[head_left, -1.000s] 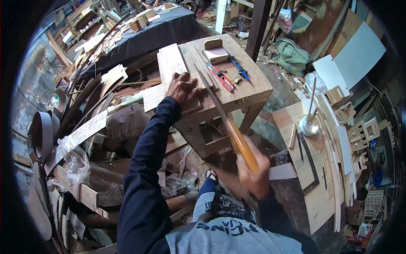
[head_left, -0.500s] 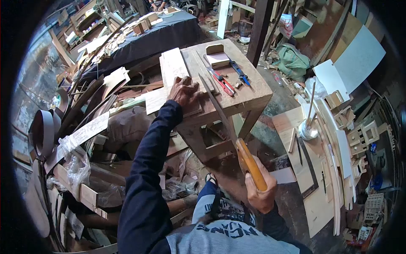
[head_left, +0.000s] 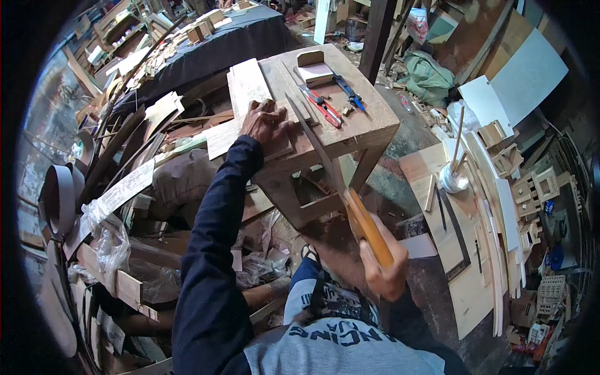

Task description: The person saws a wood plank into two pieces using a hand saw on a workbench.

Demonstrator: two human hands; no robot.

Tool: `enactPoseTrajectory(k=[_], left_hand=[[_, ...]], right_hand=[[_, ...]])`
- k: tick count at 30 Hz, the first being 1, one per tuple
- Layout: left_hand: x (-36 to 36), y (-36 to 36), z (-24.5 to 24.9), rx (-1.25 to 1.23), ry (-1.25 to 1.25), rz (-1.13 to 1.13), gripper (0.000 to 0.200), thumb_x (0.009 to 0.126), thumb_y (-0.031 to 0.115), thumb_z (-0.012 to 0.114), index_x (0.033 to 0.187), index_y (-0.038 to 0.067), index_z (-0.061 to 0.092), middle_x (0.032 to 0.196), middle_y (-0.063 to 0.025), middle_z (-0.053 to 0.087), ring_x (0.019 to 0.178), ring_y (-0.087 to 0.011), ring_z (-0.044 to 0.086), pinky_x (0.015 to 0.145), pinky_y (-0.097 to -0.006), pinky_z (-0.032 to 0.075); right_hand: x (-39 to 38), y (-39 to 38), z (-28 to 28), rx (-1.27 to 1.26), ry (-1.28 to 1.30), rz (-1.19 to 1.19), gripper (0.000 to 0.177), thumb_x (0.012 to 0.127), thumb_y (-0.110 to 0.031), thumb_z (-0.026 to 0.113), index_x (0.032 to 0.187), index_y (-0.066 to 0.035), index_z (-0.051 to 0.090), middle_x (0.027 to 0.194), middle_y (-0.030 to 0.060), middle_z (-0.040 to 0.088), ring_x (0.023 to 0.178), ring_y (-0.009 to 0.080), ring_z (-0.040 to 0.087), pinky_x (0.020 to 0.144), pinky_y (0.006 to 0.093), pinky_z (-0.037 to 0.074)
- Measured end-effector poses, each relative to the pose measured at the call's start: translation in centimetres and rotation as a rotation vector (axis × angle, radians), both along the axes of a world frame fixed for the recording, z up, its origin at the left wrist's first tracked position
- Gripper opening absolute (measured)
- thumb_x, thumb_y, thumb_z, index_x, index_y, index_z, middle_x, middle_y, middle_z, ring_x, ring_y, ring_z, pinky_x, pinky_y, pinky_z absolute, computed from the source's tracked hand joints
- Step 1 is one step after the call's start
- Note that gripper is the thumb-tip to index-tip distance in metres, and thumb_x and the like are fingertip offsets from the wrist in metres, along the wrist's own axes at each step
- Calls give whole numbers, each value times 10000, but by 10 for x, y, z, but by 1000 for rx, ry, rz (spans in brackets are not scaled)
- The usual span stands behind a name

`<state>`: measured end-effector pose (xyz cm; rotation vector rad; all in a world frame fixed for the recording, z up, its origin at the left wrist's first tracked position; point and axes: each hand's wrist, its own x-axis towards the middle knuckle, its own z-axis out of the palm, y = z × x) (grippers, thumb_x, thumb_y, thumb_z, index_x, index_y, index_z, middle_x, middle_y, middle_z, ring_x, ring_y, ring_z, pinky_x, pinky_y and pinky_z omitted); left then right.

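My right hand (head_left: 386,265) is wrapped round the yellow handle of a handsaw (head_left: 322,153). The saw's blade slants up and left, its tip over the small wooden bench (head_left: 369,128). My left hand (head_left: 265,124) presses down on a light wooden board (head_left: 226,136) at the bench's left edge, fingers bent. Another pale board (head_left: 249,87) lies just beyond it. Near the blade are red-handled pliers (head_left: 325,112), a blue tool (head_left: 350,95) and a small wooden block with a raised end (head_left: 314,70).
A cloth-covered table (head_left: 250,34) with wood pieces stands behind. Scrap wood and plastic wrap (head_left: 106,225) fill the left side. A low plywood surface (head_left: 465,281) with strips and a pot of sticks (head_left: 453,179) is at right. A dark post (head_left: 378,44) rises behind the bench.
The view has shifted slightly, so the bench sits higher and a little left. Both hands keep their holds, and the saw remains at a similar slant beside my left hand.
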<state>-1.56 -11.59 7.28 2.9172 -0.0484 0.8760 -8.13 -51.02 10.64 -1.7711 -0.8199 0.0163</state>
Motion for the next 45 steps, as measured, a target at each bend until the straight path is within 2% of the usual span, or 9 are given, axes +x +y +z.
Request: enactPoseTrajectory(k=[6,8,11,18,24,29,37,41,45], left_hand=[[-4,-7,10,-28,69,26,299,842,301,641,1012,57,678,1017,-180,598,946,-358,523,887,-436,384],[0,1,0,-48,6,4,293,842,308,642,990,57,675,1004,-183,598,943,-357,528,890,-431,377],[-2,-1,3,-7,56,23,300,843,323,637,985,61,675,1007,-175,600,944,-348,536,889,-425,380],[-1,-1,1,-1,49,49,334,851,330,630,1035,58,689,1011,-169,602,972,-329,547,890,-430,394],[3,7,-7,27,-3,26,356,816,435,663,965,113,699,962,-136,636,975,-266,567,883,-391,375],[1,6,-12,-19,25,26,338,826,402,650,998,118,710,986,-136,620,995,-274,560,908,-405,373],[0,0,3,-9,101,84,324,835,375,651,1018,113,701,999,-143,614,987,-277,557,910,-412,366],[3,6,-5,10,17,5,332,844,369,641,1012,88,698,966,-151,614,960,-294,555,896,-411,376],[1,7,-13,-7,20,32,356,848,355,643,1065,78,697,981,-153,589,963,-331,526,871,-421,409]], right_hand=[[49,76,-7,76,-10,37,456,826,-25,554,1280,22,549,992,261,658,875,381,674,761,370,526],[73,121,-16,167,-66,28,390,823,-25,556,1207,42,575,924,204,644,797,246,643,747,331,508],[72,111,-7,142,80,75,432,789,-12,551,1220,17,572,948,273,640,853,416,647,756,393,519],[-5,-5,2,10,3,-12,454,840,-28,539,1288,44,533,1018,252,664,886,318,697,773,343,534],[50,85,-8,67,-19,15,454,809,-27,550,1259,30,555,845,259,625,713,345,647,660,366,512],[73,119,-4,107,49,77,464,784,-11,549,1247,21,551,926,254,645,826,406,656,740,395,521],[2,1,12,15,-13,11,494,832,-19,541,1323,32,516,1053,225,678,984,272,688,854,339,521],[56,91,1,32,29,21,461,796,-40,572,1243,72,557,1009,258,669,898,397,676,781,363,533],[92,137,-15,88,9,70,501,786,-34,573,1271,81,526,1044,273,651,948,383,662,826,378,522]])
